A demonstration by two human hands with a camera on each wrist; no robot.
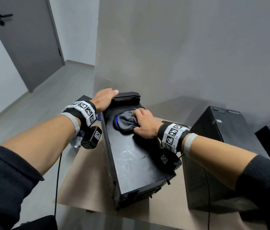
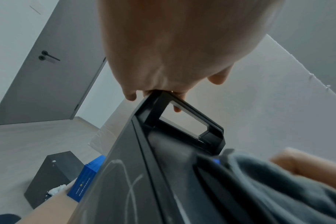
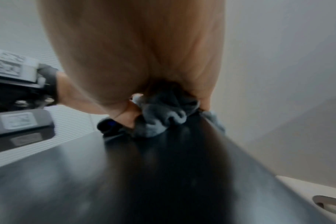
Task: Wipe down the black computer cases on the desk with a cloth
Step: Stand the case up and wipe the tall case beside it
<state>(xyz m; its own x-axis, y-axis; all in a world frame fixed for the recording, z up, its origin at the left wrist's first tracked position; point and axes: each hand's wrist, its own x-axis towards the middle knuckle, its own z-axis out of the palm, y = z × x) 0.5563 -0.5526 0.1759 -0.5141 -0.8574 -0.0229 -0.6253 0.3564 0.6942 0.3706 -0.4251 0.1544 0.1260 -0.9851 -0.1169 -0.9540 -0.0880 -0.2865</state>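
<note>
left hand (image 1: 105, 98) gripping case handle (image 1: 126, 98), right hand (image 1: 145, 124) bunching cloth (image 1: 127, 122)

Grey door (image 1: 23, 42) at left; blue box (image 2: 86, 180) on floor.

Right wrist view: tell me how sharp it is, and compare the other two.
Right wrist view: heavily blurred, the cloth and case top smeared. Left wrist view: handle fairly sharp, near cloth soft. Head view: mostly crisp, with wet sheen on the case top under the right hand.

Black ribbed sleeves (image 1: 6, 176), checker-tagged wristbands (image 1: 174, 135), dangling black cables (image 1: 57, 185).
</note>
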